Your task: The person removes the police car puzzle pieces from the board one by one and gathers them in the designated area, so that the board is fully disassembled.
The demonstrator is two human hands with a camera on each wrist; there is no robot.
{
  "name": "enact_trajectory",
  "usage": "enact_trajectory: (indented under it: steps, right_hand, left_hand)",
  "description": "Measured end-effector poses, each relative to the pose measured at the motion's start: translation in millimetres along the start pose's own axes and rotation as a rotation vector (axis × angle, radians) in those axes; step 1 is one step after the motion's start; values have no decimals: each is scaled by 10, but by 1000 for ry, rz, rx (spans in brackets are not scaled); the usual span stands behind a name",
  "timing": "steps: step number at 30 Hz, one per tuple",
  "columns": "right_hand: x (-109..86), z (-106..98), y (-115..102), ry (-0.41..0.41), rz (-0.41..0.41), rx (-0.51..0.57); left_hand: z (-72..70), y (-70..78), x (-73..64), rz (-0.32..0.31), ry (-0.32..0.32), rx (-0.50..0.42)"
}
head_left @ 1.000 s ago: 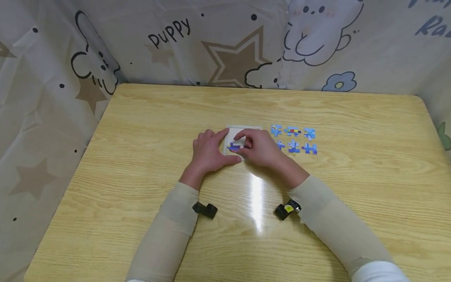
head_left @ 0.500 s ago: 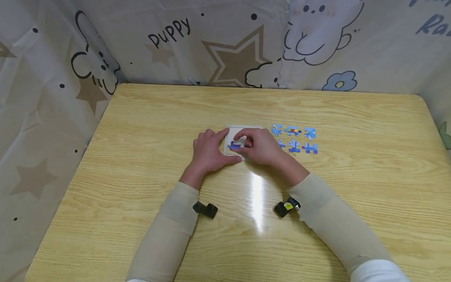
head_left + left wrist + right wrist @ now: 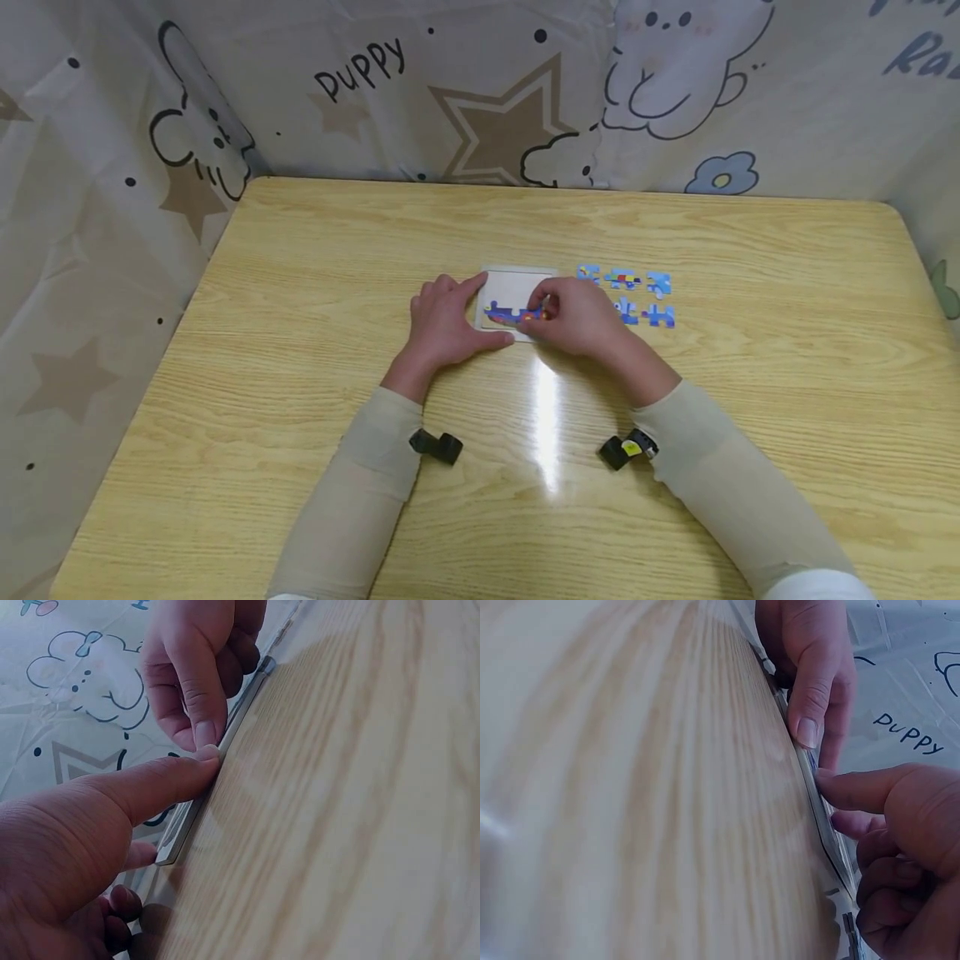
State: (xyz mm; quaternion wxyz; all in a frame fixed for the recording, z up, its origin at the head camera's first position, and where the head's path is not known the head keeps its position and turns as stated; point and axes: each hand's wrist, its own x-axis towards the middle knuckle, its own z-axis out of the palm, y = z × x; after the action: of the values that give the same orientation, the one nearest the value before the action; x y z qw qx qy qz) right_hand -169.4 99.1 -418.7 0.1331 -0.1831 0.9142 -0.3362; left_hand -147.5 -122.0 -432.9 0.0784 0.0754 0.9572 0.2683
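Note:
A small white puzzle tray [image 3: 517, 287] lies on the table with blue-purple jigsaw pieces [image 3: 497, 315] in a row along its near side. My left hand [image 3: 444, 323] holds the tray at its left, index finger at the far-left corner and thumb along the near edge. In the left wrist view, the left thumb [image 3: 176, 784] lies against the tray's edge. At the row's right end, my right hand [image 3: 573, 317] has thumb and bent index finger at a puzzle piece [image 3: 532, 316] with red and orange spots. Its palm hides the tray's right side.
Several loose jigsaw pieces [image 3: 622, 278] lie in two rows right of the tray, partly behind the right hand. The wooden table [image 3: 300, 275] ends at a printed cloth backdrop [image 3: 480, 100]. Black cameras [image 3: 437, 447] are on both wrists.
My right hand has shifted to the right along the tray, uncovering more of the purple row and the red and orange spots. The left hand and the tray have stayed in place.

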Motion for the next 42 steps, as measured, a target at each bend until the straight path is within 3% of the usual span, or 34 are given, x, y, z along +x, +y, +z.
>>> enact_trajectory:
  steps: [8,12,17,22,42]
  right_hand:
    - [-17,-13,-1,-13,-7,11]
    - [32,-17,-30,-11,-61,30]
    - [155,-17,-75,-86,-157,58]
    - [261,5,-120,-162,-203,77]
    - [358,62,-162,-261,-137,71]
  left_hand:
    - [3,-6,1,2,1,1]
    - [-6,-3,-5,5,4,1]
    - [-5,-1,-9,10,-1,0]
    - [-9,1,-15,8,-1,6]
    - [-60,-7,-5,20,-52,17]
